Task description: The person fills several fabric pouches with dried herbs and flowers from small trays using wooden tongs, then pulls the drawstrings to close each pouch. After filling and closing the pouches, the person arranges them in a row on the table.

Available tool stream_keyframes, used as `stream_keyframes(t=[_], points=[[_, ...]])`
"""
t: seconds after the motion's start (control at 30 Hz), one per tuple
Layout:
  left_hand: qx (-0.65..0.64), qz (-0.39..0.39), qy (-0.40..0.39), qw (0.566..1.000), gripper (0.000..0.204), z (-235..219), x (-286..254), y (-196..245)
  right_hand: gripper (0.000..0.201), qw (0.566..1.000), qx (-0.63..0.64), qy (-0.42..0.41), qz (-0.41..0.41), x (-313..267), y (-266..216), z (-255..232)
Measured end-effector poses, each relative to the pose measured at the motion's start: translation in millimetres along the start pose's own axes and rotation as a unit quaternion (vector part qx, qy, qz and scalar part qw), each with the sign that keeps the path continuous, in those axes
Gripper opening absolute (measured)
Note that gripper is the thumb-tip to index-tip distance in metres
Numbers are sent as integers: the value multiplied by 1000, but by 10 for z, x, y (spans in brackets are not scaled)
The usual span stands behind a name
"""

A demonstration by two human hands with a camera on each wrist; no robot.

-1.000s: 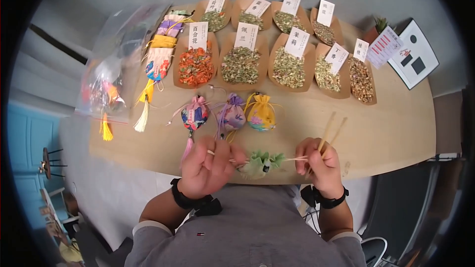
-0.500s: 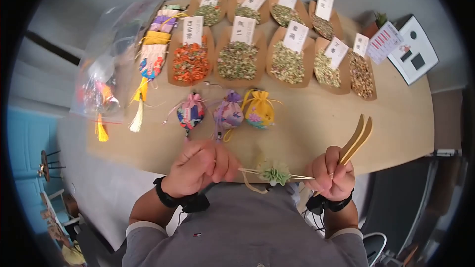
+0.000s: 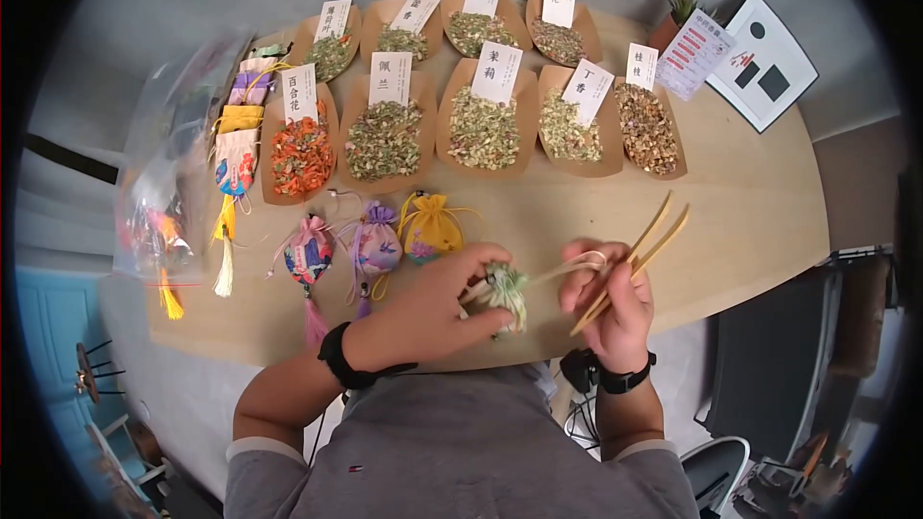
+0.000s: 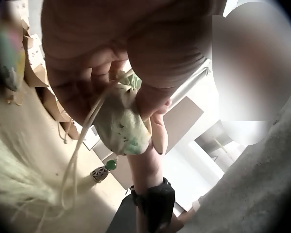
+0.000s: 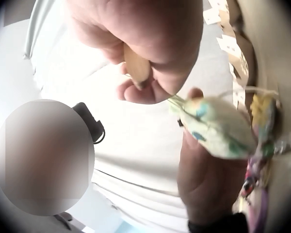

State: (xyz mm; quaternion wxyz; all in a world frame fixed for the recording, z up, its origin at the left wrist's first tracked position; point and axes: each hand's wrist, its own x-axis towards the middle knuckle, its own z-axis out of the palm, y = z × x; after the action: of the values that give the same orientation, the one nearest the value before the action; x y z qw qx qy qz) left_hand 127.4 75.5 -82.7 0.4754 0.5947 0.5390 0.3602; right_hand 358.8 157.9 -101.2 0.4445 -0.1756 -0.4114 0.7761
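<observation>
A small pale-green drawstring pouch (image 3: 507, 296), its neck gathered into pleats, is held between the thumb and fingers of my left hand (image 3: 423, 312). In the left wrist view its rounded body (image 4: 120, 128) shows, with a green bead (image 4: 111, 165) below and a cream tassel (image 4: 19, 170) to the side. My right hand (image 3: 620, 308) grips wooden tongs (image 3: 661, 235), tips pointing up and away. A pale cord (image 3: 553, 272) runs from the pouch's neck to the right fingers, where it forms a loop. The pouch and right fingers are close together in the right wrist view.
Pink, purple and yellow pouches (image 3: 431, 226) lie beyond the left hand. Farther back stand several brown paper trays (image 3: 343, 168) of dried herbs with label cards. Flat pouches with tassels (image 3: 236, 159) and a clear plastic bag (image 3: 159, 183) are at left; a potted plant (image 3: 681, 10) is back right.
The left hand has let go of its cord end and moved right to take the pouch itself. The right hand, still with tongs and cord, has shifted up and left. The head view has turned right.
</observation>
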Motion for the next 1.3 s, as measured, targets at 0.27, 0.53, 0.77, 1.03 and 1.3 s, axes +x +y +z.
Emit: stream_keyframes(t=[0.27, 0.53, 0.77, 1.03, 1.3], points=[[198, 32, 69, 977, 57, 72, 425, -198, 29, 885, -452, 104, 50, -8, -340, -455], [390, 142, 154, 897, 55, 112, 288, 135, 35, 878, -467, -13, 109, -101, -417, -253], [-225, 46, 23, 973, 26, 368, 75, -149, 45, 862, -415, -172, 235, -35, -370, -40], [-356, 12, -13, 934, 23, 189, -150, -246, 71, 534, -840, -91, 24, 148, -172, -745], [-201, -4, 0, 979, 21, 145, -157, -187, 64, 726, -665, -162, 60, 300, -429, -80]])
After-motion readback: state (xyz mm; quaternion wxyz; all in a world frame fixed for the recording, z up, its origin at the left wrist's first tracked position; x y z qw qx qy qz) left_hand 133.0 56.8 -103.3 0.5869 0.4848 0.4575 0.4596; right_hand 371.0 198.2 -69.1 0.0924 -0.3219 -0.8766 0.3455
